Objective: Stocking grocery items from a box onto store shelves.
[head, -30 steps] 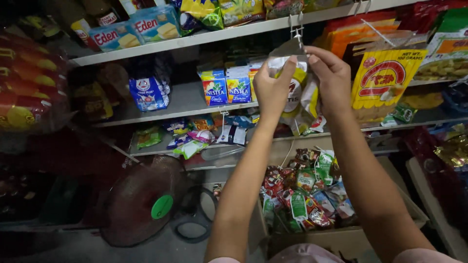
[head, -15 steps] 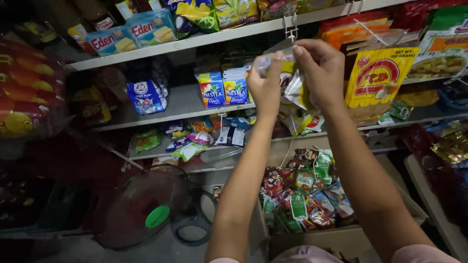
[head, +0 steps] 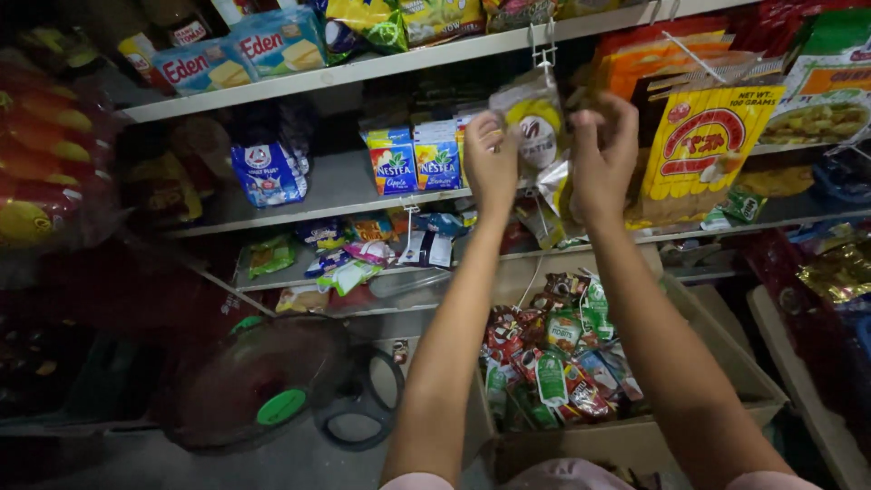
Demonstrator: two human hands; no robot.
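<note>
Item: strip of clear sachets [head: 537, 127], yellow-and-white printed, hanging from a small white clip [head: 543, 56] on the edge of the top shelf [head: 381, 63].

Grip. The left hand [head: 491, 161] is pinched on the left edge of the uppermost sachet, fingers curled, thumb side toward the strip. The right hand [head: 602, 154] is closed on the right side, a little lower, where the strip folds and crinkles. Both hands grasp the strip; neither is slack. Holding it from both sides seems meant to keep the strip flat and steady under the clip, since it hangs free and would otherwise swing.

Location of the strip. Directly below the clip, in front of the middle shelf, at raised-arm height for the person.

Left of the strip: blue-and-yellow drink-mix boxes [head: 415, 163] standing upright on the middle shelf, faces out; further left a blue-and-white pouch [head: 268, 172].

Right of the strip: a yellow bag with a red oval label [head: 703, 150], also hung, likely so that it is seen from the front.

Above the strip: blue cheese boxes [head: 240, 50] on the top shelf.

Below the strip: a cardboard box [head: 726, 363] of mixed small sachets [head: 553, 363], loose; well to the left below, a dark fan guard with a green hub [head: 263, 390] on the floor.
</note>
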